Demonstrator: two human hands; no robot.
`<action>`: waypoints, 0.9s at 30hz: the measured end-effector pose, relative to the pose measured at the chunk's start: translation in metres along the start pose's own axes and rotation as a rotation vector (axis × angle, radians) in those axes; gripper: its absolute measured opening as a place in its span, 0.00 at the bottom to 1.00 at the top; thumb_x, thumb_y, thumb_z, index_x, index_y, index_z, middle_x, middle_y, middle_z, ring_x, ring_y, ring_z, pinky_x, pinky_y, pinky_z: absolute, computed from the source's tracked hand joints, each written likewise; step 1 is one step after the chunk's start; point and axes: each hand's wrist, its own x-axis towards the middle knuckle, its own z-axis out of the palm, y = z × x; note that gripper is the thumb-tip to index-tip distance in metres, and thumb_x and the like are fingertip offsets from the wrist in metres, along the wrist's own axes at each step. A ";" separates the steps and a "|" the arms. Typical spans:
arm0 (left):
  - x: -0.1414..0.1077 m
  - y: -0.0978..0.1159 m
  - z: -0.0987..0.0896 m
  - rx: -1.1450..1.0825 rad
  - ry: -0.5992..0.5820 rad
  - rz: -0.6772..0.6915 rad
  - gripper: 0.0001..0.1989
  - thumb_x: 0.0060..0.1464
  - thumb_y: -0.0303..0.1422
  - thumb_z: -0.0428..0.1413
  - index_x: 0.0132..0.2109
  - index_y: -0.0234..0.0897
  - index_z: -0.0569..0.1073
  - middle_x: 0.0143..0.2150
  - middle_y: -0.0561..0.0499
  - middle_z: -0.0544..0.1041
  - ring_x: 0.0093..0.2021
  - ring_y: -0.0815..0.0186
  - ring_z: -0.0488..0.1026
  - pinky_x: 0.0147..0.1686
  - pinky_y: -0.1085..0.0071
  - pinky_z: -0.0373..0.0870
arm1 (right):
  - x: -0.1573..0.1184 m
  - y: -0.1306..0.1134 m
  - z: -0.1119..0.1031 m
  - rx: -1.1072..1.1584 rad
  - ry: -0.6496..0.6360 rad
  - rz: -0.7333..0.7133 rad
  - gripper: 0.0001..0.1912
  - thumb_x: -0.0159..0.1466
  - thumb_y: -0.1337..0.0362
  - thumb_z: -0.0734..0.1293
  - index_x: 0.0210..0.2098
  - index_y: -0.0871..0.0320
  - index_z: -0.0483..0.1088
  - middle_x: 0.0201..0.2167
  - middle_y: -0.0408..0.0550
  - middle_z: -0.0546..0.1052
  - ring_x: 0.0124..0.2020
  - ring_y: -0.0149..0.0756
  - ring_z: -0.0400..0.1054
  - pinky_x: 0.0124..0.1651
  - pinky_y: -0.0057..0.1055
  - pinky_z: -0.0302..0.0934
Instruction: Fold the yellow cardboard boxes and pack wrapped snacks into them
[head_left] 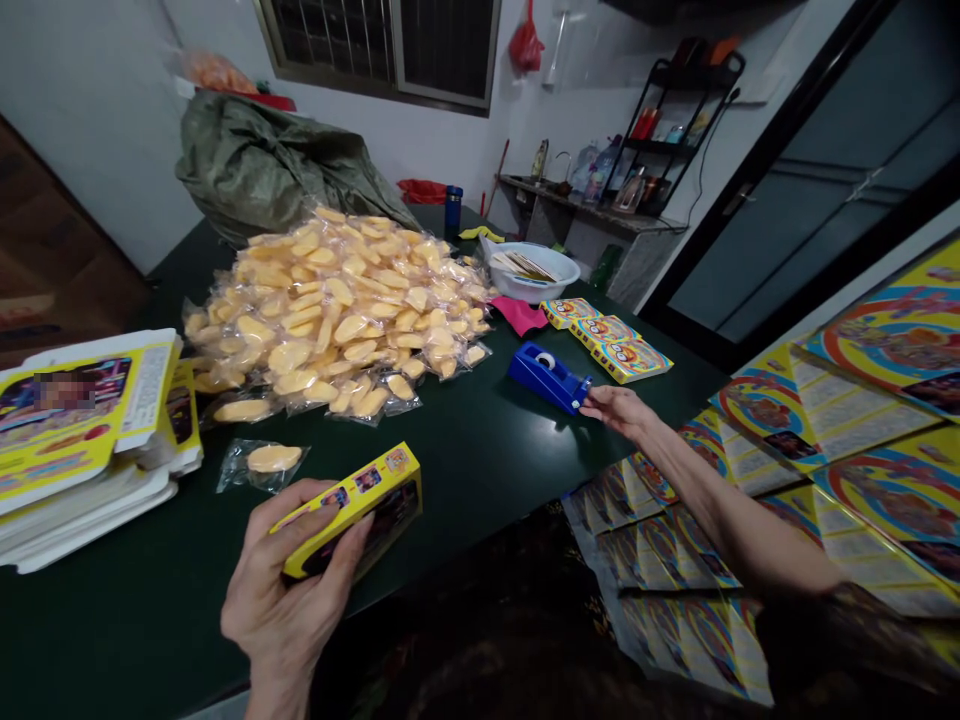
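Note:
My left hand (289,570) is wrapped around a small yellow cardboard box (352,510), held tilted above the near table edge. My right hand (616,410) reaches out to the front end of a blue tape dispenser (550,376). Its fingers are pinched together at the cutting edge, on the end of the tape; the tape itself is hardly visible. A white roll core shows inside the dispenser. Beyond the box lies one pale yellow, oval sponge-like piece (274,459) in a clear wrapper. A large heap of the same wrapped pieces (337,310) covers the table behind it.
Flat yellow cartons (75,430) are stacked at the left. Several colourful boxes (626,350) lie behind the dispenser, near a pink cloth (519,315) and a white basin (534,272). Many more printed boxes (892,490) are piled at my right. A green sack (277,160) stands behind the heap.

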 end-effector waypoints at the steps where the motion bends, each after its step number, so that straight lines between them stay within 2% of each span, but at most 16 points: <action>1: 0.000 0.000 0.001 0.009 0.008 -0.009 0.21 0.38 0.19 0.66 0.42 0.36 0.73 0.42 0.46 0.76 0.39 0.64 0.75 0.33 0.68 0.74 | 0.000 0.004 0.003 -0.031 0.018 -0.020 0.10 0.51 0.73 0.69 0.20 0.57 0.64 0.18 0.43 0.69 0.23 0.29 0.66 0.30 0.29 0.69; 5: -0.001 0.000 0.007 0.112 0.088 -0.028 0.19 0.40 0.22 0.65 0.42 0.38 0.74 0.42 0.46 0.76 0.40 0.61 0.75 0.35 0.64 0.75 | -0.009 0.010 0.005 -0.201 0.117 -0.137 0.12 0.49 0.71 0.67 0.16 0.53 0.61 0.15 0.42 0.66 0.20 0.31 0.61 0.25 0.31 0.62; 7: 0.000 0.002 0.010 0.171 0.141 0.016 0.19 0.39 0.22 0.66 0.41 0.37 0.73 0.43 0.47 0.76 0.41 0.61 0.76 0.37 0.64 0.75 | -0.024 0.010 0.003 -0.339 0.177 -0.299 0.13 0.49 0.69 0.66 0.14 0.53 0.59 0.14 0.41 0.63 0.19 0.32 0.57 0.24 0.32 0.57; 8: 0.000 0.004 0.011 0.182 0.156 0.036 0.18 0.40 0.22 0.66 0.40 0.37 0.73 0.43 0.46 0.76 0.42 0.61 0.76 0.38 0.64 0.75 | -0.034 0.011 0.004 -0.459 0.226 -0.465 0.13 0.49 0.68 0.65 0.13 0.53 0.58 0.14 0.42 0.62 0.18 0.32 0.56 0.23 0.32 0.55; 9: 0.001 0.005 0.012 0.177 0.151 0.026 0.17 0.41 0.22 0.65 0.40 0.36 0.73 0.45 0.46 0.76 0.43 0.62 0.76 0.39 0.64 0.75 | -0.045 0.011 0.006 -0.506 0.228 -0.560 0.12 0.50 0.66 0.65 0.13 0.53 0.58 0.14 0.42 0.62 0.19 0.32 0.56 0.24 0.33 0.54; 10: 0.001 0.007 0.012 0.154 0.139 0.007 0.16 0.42 0.22 0.64 0.40 0.36 0.72 0.46 0.46 0.76 0.44 0.62 0.76 0.40 0.65 0.75 | -0.058 0.012 0.011 -0.511 0.199 -0.600 0.12 0.50 0.65 0.64 0.14 0.53 0.59 0.14 0.43 0.62 0.19 0.32 0.56 0.24 0.33 0.54; 12: 0.003 0.010 0.011 0.110 0.112 -0.030 0.14 0.45 0.22 0.63 0.40 0.37 0.71 0.45 0.47 0.75 0.43 0.64 0.76 0.39 0.66 0.76 | -0.089 0.011 0.032 -0.518 0.034 -0.650 0.08 0.53 0.60 0.65 0.20 0.55 0.66 0.16 0.43 0.67 0.19 0.33 0.60 0.25 0.32 0.56; 14: 0.004 0.012 0.010 0.093 0.101 -0.045 0.13 0.46 0.22 0.62 0.39 0.37 0.71 0.43 0.48 0.76 0.41 0.66 0.76 0.38 0.69 0.76 | -0.125 0.005 0.065 -0.495 -0.132 -0.708 0.08 0.56 0.58 0.66 0.25 0.55 0.70 0.16 0.41 0.68 0.18 0.31 0.61 0.23 0.30 0.57; 16: 0.004 0.014 0.008 0.103 0.105 -0.053 0.12 0.47 0.22 0.62 0.39 0.38 0.72 0.42 0.48 0.76 0.41 0.67 0.76 0.37 0.69 0.75 | -0.159 -0.005 0.106 -0.367 -0.317 -0.784 0.05 0.59 0.60 0.66 0.31 0.55 0.70 0.17 0.40 0.68 0.16 0.28 0.61 0.20 0.27 0.56; 17: 0.003 0.015 0.008 0.113 0.107 -0.058 0.12 0.48 0.23 0.62 0.39 0.38 0.72 0.42 0.48 0.76 0.41 0.67 0.76 0.38 0.69 0.75 | -0.174 -0.010 0.126 -0.259 -0.408 -0.752 0.09 0.59 0.62 0.65 0.40 0.54 0.69 0.20 0.39 0.70 0.15 0.27 0.60 0.19 0.26 0.56; 18: 0.002 0.016 0.008 0.122 0.112 -0.067 0.11 0.48 0.23 0.62 0.39 0.38 0.72 0.41 0.49 0.76 0.41 0.67 0.76 0.38 0.69 0.75 | -0.187 -0.015 0.145 -0.136 -0.490 -0.678 0.21 0.60 0.62 0.65 0.53 0.52 0.63 0.21 0.37 0.71 0.15 0.27 0.60 0.17 0.25 0.55; 20: -0.001 0.017 0.009 0.128 0.132 -0.120 0.12 0.48 0.25 0.62 0.40 0.38 0.71 0.40 0.49 0.77 0.40 0.66 0.76 0.39 0.69 0.75 | -0.203 -0.022 0.176 0.072 -0.614 -0.505 0.38 0.60 0.63 0.66 0.64 0.49 0.44 0.21 0.34 0.72 0.14 0.27 0.60 0.16 0.24 0.55; 21: -0.002 0.017 0.010 0.124 0.144 -0.159 0.14 0.47 0.25 0.63 0.41 0.38 0.70 0.39 0.49 0.77 0.40 0.66 0.76 0.39 0.70 0.74 | -0.207 -0.023 0.188 0.156 -0.655 -0.420 0.43 0.59 0.63 0.67 0.66 0.49 0.39 0.21 0.34 0.72 0.14 0.27 0.59 0.16 0.23 0.55; 22: -0.004 0.017 0.011 0.114 0.159 -0.198 0.15 0.47 0.26 0.63 0.42 0.38 0.69 0.39 0.50 0.77 0.39 0.67 0.76 0.39 0.70 0.74 | -0.210 -0.023 0.196 0.220 -0.685 -0.349 0.45 0.58 0.63 0.68 0.66 0.49 0.37 0.21 0.33 0.72 0.14 0.27 0.60 0.16 0.23 0.56; 24: -0.007 0.018 0.013 0.086 0.175 -0.250 0.17 0.46 0.27 0.63 0.42 0.39 0.67 0.39 0.50 0.77 0.39 0.67 0.76 0.38 0.71 0.74 | -0.213 -0.020 0.205 0.304 -0.717 -0.245 0.46 0.56 0.63 0.69 0.65 0.51 0.39 0.21 0.34 0.72 0.15 0.26 0.60 0.16 0.23 0.56; 27: -0.009 0.019 0.014 0.058 0.164 -0.255 0.17 0.47 0.27 0.63 0.42 0.39 0.66 0.39 0.50 0.77 0.39 0.66 0.77 0.38 0.71 0.74 | -0.214 -0.015 0.208 0.345 -0.738 -0.156 0.47 0.54 0.62 0.71 0.65 0.53 0.42 0.20 0.35 0.73 0.15 0.26 0.60 0.16 0.22 0.56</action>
